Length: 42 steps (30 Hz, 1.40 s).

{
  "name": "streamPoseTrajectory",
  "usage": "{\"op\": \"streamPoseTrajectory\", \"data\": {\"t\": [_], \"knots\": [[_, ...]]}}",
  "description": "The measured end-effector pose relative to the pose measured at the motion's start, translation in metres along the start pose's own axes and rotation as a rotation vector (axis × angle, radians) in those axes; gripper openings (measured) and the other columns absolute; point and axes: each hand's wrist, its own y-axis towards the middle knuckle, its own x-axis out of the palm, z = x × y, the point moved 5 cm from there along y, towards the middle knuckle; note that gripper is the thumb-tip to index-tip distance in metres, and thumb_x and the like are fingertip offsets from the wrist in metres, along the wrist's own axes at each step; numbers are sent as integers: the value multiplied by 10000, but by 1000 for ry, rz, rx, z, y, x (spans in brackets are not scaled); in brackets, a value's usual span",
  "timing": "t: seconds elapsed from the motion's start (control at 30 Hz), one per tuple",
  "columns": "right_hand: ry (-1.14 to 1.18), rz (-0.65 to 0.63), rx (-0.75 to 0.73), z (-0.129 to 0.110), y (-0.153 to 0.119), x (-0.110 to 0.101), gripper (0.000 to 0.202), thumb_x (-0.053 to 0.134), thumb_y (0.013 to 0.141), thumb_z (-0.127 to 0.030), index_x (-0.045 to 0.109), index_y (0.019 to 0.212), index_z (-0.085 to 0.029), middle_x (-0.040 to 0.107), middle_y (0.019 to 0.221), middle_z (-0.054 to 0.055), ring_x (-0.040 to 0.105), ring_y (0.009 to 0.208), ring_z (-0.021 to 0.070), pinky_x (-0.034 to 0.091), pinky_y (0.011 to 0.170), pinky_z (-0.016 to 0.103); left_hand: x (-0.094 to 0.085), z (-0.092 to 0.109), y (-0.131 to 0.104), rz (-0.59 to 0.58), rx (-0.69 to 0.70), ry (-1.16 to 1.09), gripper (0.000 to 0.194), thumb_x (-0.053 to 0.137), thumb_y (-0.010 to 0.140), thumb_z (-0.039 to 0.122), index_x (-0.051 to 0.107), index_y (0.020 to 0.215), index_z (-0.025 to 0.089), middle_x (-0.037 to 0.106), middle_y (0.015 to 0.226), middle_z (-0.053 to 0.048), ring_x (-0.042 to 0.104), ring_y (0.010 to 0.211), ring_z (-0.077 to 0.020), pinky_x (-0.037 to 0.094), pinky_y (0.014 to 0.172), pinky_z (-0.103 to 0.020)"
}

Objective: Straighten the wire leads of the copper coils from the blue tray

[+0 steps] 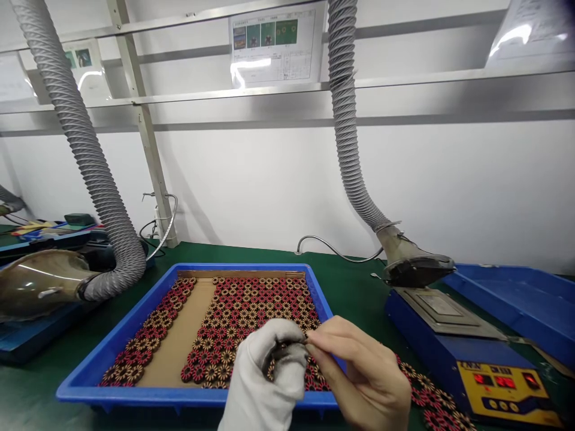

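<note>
My left hand, in a white glove with dark-stained fingertips, is curled closed in front of the blue tray. A small dark bit shows inside its curl, but I cannot make out what it is. My bare right hand pinches thumb and forefinger together right at the gloved fingertips. Whatever lies in that pinch is too small and covered to name. Behind both hands, the tray holds rows of small flower-shaped wound stators, some red and some copper-coloured, on a brown cardboard sheet.
More stators lie on the green table at right, beside a blue heating unit with red digits. An extraction hood hangs over its plate; another hood is at left. A second blue tray stands far right.
</note>
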Motion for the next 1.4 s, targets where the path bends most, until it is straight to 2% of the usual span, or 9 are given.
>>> {"op": "streamPoseTrajectory", "data": {"t": [0.4, 0.5, 0.6, 0.67, 0.87, 1.1, 1.2, 1.3, 1.4], "knots": [[-248, -110, -148, -6, 2, 1, 247, 544, 829, 68, 632, 924, -143, 653, 714, 58, 565, 631, 166, 459, 557, 291, -3, 16, -6, 42, 656, 555, 273, 447, 731, 34, 530, 870, 254, 613, 682, 40, 576, 567, -115, 501, 581, -212], [-252, -139, 111, 1, -1, 4, 200, 479, 919, -60, 531, 772, -185, 531, 618, 2, 484, 540, 138, 373, 497, 266, 0, 19, -9, 14, 735, 779, 210, 483, 751, 48, 519, 830, 240, 567, 642, 19, 528, 524, -139, 460, 514, -248], [168, -141, 587, 22, -15, 10, 320, 398, 1022, -273, 449, 711, -214, 412, 532, -54, 402, 448, 111, 332, 435, 233, 1, 21, -12, 30, 763, 888, 174, 495, 783, 88, 523, 856, 243, 586, 660, 1, 526, 536, -160, 452, 523, -275], [390, -56, 671, 29, -20, 10, 379, 390, 1033, -343, 446, 679, -218, 391, 502, -66, 395, 429, 105, 343, 427, 222, -1, 22, -13, 46, 744, 844, 176, 493, 775, 82, 502, 829, 250, 586, 659, 13, 526, 534, -152, 449, 526, -266], [95, -21, 174, 17, -7, 1, 296, 580, 884, -8, 697, 1024, -241, 690, 770, 8, 624, 710, 155, 490, 657, 272, -9, 20, -7, 53, 630, 591, 273, 482, 751, 27, 526, 884, 262, 556, 666, 45, 534, 538, -106, 465, 545, -209], [-137, -95, -105, -4, 1, 4, 288, 540, 818, 74, 641, 951, -161, 660, 755, 51, 594, 708, 177, 498, 657, 302, -7, 23, -8, -6, 719, 709, 243, 481, 749, 36, 520, 863, 247, 585, 656, 27, 559, 537, -127, 482, 532, -222], [-141, -134, 202, 5, -3, 5, 192, 498, 922, -78, 544, 770, -187, 528, 642, 6, 496, 585, 148, 398, 529, 265, -3, 26, -12, 6, 811, 908, 167, 489, 783, 86, 541, 848, 231, 589, 652, -2, 534, 528, -158, 462, 505, -266], [290, -130, 675, 25, -17, 11, 351, 425, 1014, -316, 448, 681, -209, 399, 521, -54, 391, 446, 111, 330, 439, 236, 0, 28, -14, 17, 840, 941, 135, 504, 788, 120, 555, 854, 225, 603, 659, -11, 538, 528, -162, 449, 498, -268], [402, 20, 605, 27, -17, 4, 391, 434, 1019, -312, 493, 650, -199, 468, 508, -36, 466, 462, 121, 387, 481, 245, -4, 26, -12, 92, 749, 804, 189, 501, 744, 57, 534, 798, 235, 580, 645, 13, 527, 522, -135, 450, 525, -248]]}}
